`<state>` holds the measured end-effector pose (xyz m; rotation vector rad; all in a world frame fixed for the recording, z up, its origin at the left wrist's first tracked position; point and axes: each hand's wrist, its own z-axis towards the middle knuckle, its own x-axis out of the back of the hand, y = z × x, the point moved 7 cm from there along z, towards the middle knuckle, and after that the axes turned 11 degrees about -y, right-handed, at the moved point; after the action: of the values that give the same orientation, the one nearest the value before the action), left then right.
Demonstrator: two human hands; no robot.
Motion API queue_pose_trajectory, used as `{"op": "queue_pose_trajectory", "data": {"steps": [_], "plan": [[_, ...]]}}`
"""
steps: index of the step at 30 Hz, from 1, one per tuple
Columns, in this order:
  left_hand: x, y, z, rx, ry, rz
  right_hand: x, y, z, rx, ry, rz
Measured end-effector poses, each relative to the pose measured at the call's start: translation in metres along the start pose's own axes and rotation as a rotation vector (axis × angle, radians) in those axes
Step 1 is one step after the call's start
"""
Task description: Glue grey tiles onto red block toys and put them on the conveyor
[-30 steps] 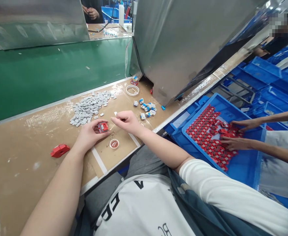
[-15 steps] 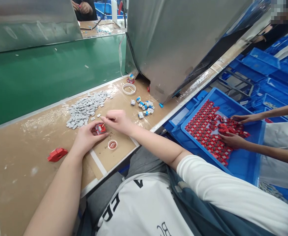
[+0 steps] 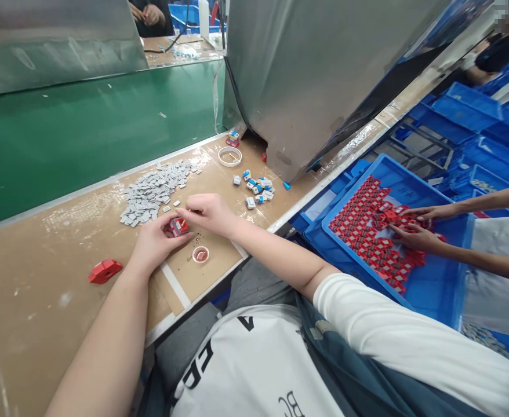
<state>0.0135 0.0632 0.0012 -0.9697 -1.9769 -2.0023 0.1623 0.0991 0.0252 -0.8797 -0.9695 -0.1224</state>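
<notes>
My left hand [image 3: 156, 238] is closed around a small red plastic block [image 3: 178, 226] with grey parts, just above the brown tabletop. Over the block's upper side, my right hand [image 3: 208, 213] pinches a thin pale stick [image 3: 182, 222], its tip at the block. Most of the stick is hidden by the fingers. Close by on the table stands a small round cup [image 3: 200, 255] with reddish-brown liquid. Beyond my hands lies a pile of small flat grey pieces [image 3: 150, 194]. A larger red angular part [image 3: 105, 271] rests left of my left forearm.
Several white-and-blue blocks [image 3: 258, 188] and a white ring [image 3: 229, 156] lie toward the metal housing [image 3: 315, 75]. A green conveyor belt [image 3: 98, 124] runs behind the table. At right, a co-worker's hands [image 3: 424, 229] reach into a blue crate [image 3: 448, 289] of red blocks.
The view has shifted slightly. My hands keep the same hold, with the stick still at the block. In the crate, the co-worker's hands have moved a little among the red blocks.
</notes>
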Motion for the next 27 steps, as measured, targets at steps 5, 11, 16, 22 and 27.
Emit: {"op": "queue_pose_trajectory", "data": {"steps": [5,11,16,22,27], "plan": [[-0.001,-0.001,0.0,0.012,-0.005,-0.022,-0.002,-0.001,-0.003,0.036,-0.135,-0.061],[-0.001,-0.011,0.002,0.009,0.023,-0.094,0.005,-0.004,-0.015,0.11,-0.075,-0.075],[-0.001,-0.019,0.003,0.018,0.022,-0.123,0.002,-0.017,-0.043,0.198,-0.169,0.01],[0.0,-0.02,0.004,0.008,0.027,-0.091,-0.015,-0.018,-0.057,0.176,-0.307,-0.098],[-0.001,-0.018,0.003,0.016,0.024,-0.086,-0.02,-0.014,-0.054,0.151,-0.323,-0.109]]}}
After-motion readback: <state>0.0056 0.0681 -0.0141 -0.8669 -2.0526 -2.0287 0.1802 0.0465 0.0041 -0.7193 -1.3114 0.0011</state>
